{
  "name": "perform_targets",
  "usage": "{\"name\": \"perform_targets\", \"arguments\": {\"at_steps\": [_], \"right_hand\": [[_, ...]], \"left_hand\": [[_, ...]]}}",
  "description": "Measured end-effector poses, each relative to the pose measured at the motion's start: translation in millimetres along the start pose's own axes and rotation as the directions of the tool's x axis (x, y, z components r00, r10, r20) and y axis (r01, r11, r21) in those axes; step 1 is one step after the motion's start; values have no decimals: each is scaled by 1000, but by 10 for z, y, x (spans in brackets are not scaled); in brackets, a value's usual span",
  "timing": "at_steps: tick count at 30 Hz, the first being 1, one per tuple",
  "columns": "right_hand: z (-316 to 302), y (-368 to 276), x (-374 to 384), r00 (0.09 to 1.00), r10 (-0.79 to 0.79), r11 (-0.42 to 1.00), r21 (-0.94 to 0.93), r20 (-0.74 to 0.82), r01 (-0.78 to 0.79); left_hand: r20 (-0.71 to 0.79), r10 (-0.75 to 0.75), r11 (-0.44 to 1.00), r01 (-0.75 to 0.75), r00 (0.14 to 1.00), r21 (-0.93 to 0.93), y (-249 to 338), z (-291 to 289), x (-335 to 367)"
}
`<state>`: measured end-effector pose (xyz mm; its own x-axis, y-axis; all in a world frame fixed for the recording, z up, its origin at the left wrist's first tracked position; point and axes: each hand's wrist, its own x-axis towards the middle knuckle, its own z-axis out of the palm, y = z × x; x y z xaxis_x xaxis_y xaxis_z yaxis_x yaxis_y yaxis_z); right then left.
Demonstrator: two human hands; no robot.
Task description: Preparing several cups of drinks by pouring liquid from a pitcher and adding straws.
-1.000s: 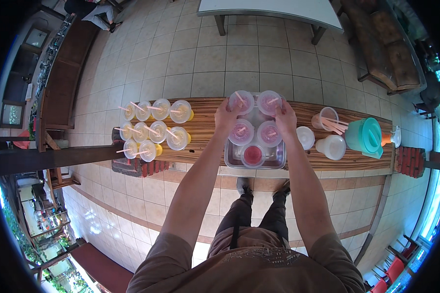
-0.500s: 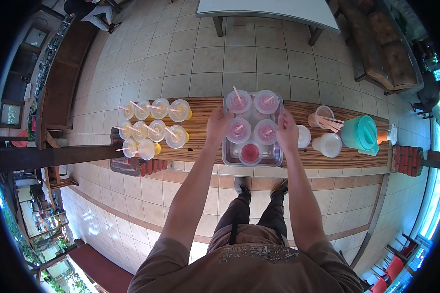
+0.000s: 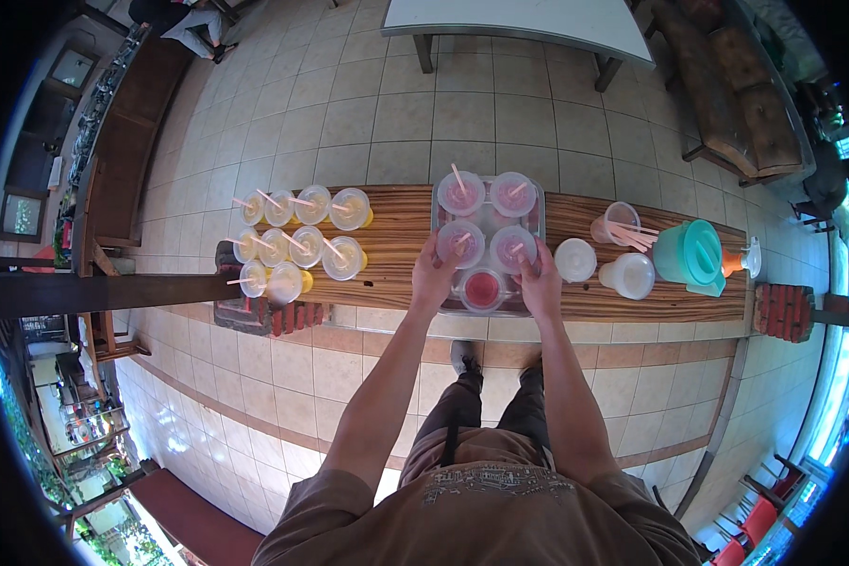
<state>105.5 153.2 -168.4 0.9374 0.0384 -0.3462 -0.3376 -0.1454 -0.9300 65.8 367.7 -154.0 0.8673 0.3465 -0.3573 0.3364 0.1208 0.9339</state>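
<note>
A metal tray (image 3: 541,212) on the striped wooden bench holds several clear plastic cups. At its far end stand two lidded cups of pink drink with straws, a left one (image 3: 461,191) and a right one (image 3: 513,193). Nearer me are a left lidded cup (image 3: 459,243) and a right lidded cup (image 3: 512,248), also with straws. My left hand (image 3: 432,274) curls round the left near cup, its fingertips at the lid. The right near cup is held likewise by my right hand (image 3: 541,281). Between my hands sits an unlidded cup of red drink (image 3: 482,291).
Left on the bench stand several lidded cups of yellow drink (image 3: 306,245) with straws. To the right are white lids (image 3: 575,259), a cup of pink straws (image 3: 616,223), another white-topped container (image 3: 629,275), a turquoise pitcher (image 3: 693,257) and an orange-and-white spray bottle (image 3: 738,258).
Both hands have come off the tray's sides and moved inward and nearer me, onto the two near lidded cups. The cups stay in the same arrangement.
</note>
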Motion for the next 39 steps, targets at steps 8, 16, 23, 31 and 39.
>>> {"name": "perform_targets", "arguments": {"at_steps": [8, 16, 23, 31, 39], "right_hand": [[78, 125, 187, 971, -191, 975, -137, -141, 172], [130, -30, 140, 991, -94, 995, -41, -96, 90], [119, -101, 78, 996, -34, 995, 92, -81, 42], [109, 41, -487, 988, -155, 973, -170, 18, 156], [126, 249, -559, 968, -183, 957, -192, 171, 215]], "left_hand": [[12, -5, 999, 4, 1000, 35, 48, 49, 88], [10, -38, 997, 37, 999, 67, 1, -2, 121], [7, 9, 997, -10, 1000, 71, -41, 30, 120], [-116, -65, 994, 74, 991, 76, -339, -221, -98], [105, 5, 996, -14, 994, 88, -522, 66, -718]]}}
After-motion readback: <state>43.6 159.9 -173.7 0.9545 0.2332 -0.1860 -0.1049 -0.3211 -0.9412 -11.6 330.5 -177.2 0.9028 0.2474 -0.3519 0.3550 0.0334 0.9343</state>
